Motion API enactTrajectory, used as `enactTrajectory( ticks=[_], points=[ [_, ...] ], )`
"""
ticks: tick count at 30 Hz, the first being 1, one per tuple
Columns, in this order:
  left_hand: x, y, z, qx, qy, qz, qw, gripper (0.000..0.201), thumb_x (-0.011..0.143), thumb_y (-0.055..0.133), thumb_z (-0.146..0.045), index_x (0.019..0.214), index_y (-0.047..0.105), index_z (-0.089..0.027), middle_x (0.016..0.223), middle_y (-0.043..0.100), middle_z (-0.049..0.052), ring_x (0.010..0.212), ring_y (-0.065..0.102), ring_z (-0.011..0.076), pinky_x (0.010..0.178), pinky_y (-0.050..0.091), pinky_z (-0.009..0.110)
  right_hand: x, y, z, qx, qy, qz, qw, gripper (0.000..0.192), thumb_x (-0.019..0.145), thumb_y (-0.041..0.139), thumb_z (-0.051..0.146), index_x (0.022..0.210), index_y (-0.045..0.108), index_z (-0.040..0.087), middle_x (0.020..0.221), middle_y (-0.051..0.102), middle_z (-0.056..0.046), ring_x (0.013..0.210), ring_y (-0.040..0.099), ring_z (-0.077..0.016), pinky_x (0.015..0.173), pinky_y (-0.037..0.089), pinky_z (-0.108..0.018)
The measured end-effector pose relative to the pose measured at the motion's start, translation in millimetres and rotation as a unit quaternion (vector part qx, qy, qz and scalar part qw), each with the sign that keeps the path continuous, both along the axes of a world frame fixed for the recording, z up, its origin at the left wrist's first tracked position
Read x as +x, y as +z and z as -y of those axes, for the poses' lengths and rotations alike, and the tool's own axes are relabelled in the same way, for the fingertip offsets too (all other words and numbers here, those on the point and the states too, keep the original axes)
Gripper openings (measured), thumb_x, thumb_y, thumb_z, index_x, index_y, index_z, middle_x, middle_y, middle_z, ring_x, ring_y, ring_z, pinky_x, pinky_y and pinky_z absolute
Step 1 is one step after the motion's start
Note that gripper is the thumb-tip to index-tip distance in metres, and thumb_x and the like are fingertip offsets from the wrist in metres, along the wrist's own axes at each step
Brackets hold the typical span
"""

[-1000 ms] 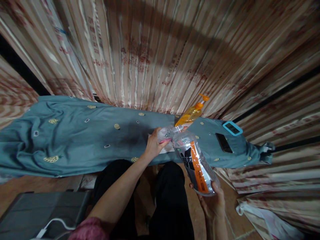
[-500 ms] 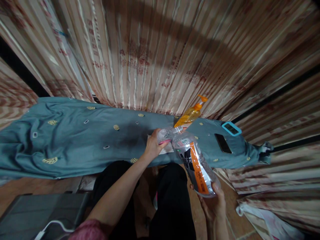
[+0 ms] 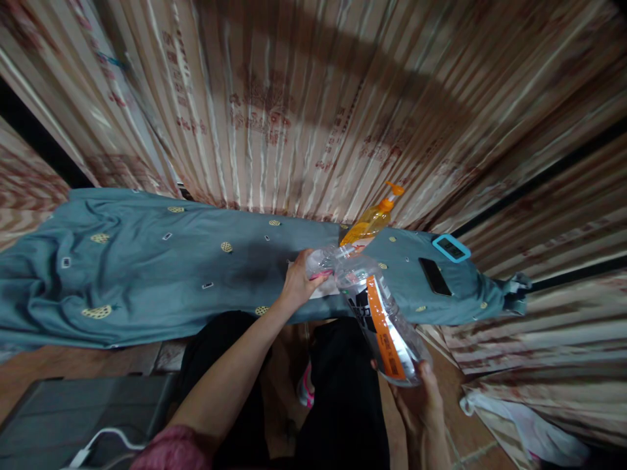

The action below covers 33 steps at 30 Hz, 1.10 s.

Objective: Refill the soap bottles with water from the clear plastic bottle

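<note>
My right hand (image 3: 420,397) grips the base of a large clear plastic bottle (image 3: 379,316) with an orange and black label, tilted with its neck pointing away from me. Its mouth meets a small clear container (image 3: 321,261) that my left hand (image 3: 296,284) holds on the blue-green cloth (image 3: 147,274). A white paper lies under that hand. Whether liquid is flowing cannot be made out.
An orange pump bottle (image 3: 372,220) stands behind the small container, against striped curtains (image 3: 313,104). A black phone (image 3: 434,277) and a blue-framed device (image 3: 451,249) lie on the cloth to the right. A grey case with a white cable (image 3: 88,418) sits lower left; a white bag (image 3: 519,431) lower right.
The large bottle has rotated slightly in my right hand, its label turning and its base dropping a little. My left hand stays on the small container.
</note>
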State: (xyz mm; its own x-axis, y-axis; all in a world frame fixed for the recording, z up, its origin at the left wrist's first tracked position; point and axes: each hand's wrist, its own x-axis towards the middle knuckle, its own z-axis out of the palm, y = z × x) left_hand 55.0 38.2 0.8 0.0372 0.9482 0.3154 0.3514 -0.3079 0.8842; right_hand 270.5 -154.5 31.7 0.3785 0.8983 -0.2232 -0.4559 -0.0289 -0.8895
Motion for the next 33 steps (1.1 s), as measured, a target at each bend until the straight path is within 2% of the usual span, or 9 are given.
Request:
enactTrajectory(
  ticks=[4,7,10,13,18,23,27,33],
  points=[
    [0,-3.2,0,0.01,0.001,-0.004,1.0,0.058,0.073,0.079,-0.025,0.125,0.053,-0.018,0.122,0.07,0.011,0.114,0.07,0.0299,0.1,0.055,0.045,5,-9.1,12,-0.006,-0.008,0.006,1.0,0.049,0.072,0.085,0.049,0.117,0.073,0.033,0.118,0.078,-0.004,0.1,0.076,-0.0271,0.087,0.062,-0.046],
    [0,-5.4,-1,0.024,0.001,-0.006,1.0,0.059,0.074,0.079,-0.023,0.127,0.052,-0.019,0.124,0.07,0.011,0.115,0.069,0.0296,0.101,0.056,0.045,11,-15.5,18,-0.007,-0.015,0.014,1.0,0.061,0.071,0.085,0.049,0.127,0.068,0.034,0.122,0.076,-0.006,0.106,0.074,-0.0302,0.099,0.056,-0.056],
    [-1,-6.8,-1,0.041,-0.001,-0.008,0.999,0.061,0.074,0.079,-0.023,0.129,0.053,-0.019,0.128,0.069,0.011,0.117,0.069,0.0294,0.103,0.055,0.045,15,-19.5,24,-0.009,-0.019,0.025,0.999,0.069,0.068,0.086,0.052,0.132,0.065,0.037,0.117,0.078,-0.006,0.106,0.074,-0.0325,0.107,0.048,-0.065],
    [-1,-7.7,-2,0.048,0.002,-0.01,0.999,0.062,0.072,0.082,-0.023,0.127,0.055,-0.019,0.128,0.069,0.012,0.118,0.068,0.0295,0.105,0.054,0.044,15,-18.1,28,-0.015,-0.014,0.037,0.999,0.069,0.069,0.085,0.052,0.133,0.064,0.037,0.109,0.08,-0.006,0.107,0.074,-0.034,0.107,0.045,-0.069],
    [0,-8.3,-2,0.04,0.015,-0.019,0.999,0.057,0.07,0.083,-0.021,0.122,0.058,-0.018,0.121,0.072,0.01,0.113,0.07,0.0288,0.101,0.056,0.042,5,-4.3,30,-0.01,0.001,0.051,0.999,0.073,0.074,0.082,0.051,0.142,0.056,0.04,0.121,0.076,-0.006,0.113,0.072,-0.0312,0.104,0.051,-0.062],
    [0,-7.5,0,0.034,0.019,-0.021,0.999,0.058,0.069,0.083,-0.02,0.12,0.058,-0.019,0.119,0.071,0.008,0.113,0.07,0.0283,0.1,0.056,0.041,-1,5.8,28,-0.003,0.004,0.066,0.998,0.075,0.072,0.082,0.054,0.141,0.058,0.036,0.131,0.071,-0.009,0.108,0.073,-0.0309,0.089,0.061,-0.053],
    [0,-5.5,2,0.034,0.011,-0.014,0.999,0.057,0.07,0.083,-0.021,0.12,0.056,-0.018,0.121,0.07,0.01,0.115,0.069,0.028,0.102,0.055,0.042,-1,7.1,29,-0.002,-0.002,0.076,0.997,0.075,0.072,0.083,0.053,0.14,0.058,0.034,0.128,0.072,-0.01,0.104,0.074,-0.0324,0.08,0.062,-0.05],
    [0,-5.2,5,0.022,0.004,-0.012,1.0,0.058,0.071,0.082,-0.02,0.122,0.054,-0.019,0.118,0.071,0.008,0.11,0.071,0.0267,0.098,0.057,0.04,-3,5.7,31,0.003,0.001,0.084,0.996,0.076,0.076,0.078,0.055,0.146,0.052,0.038,0.124,0.074,-0.008,0.093,0.075,-0.03,0.081,0.061,-0.054]
  ],
)
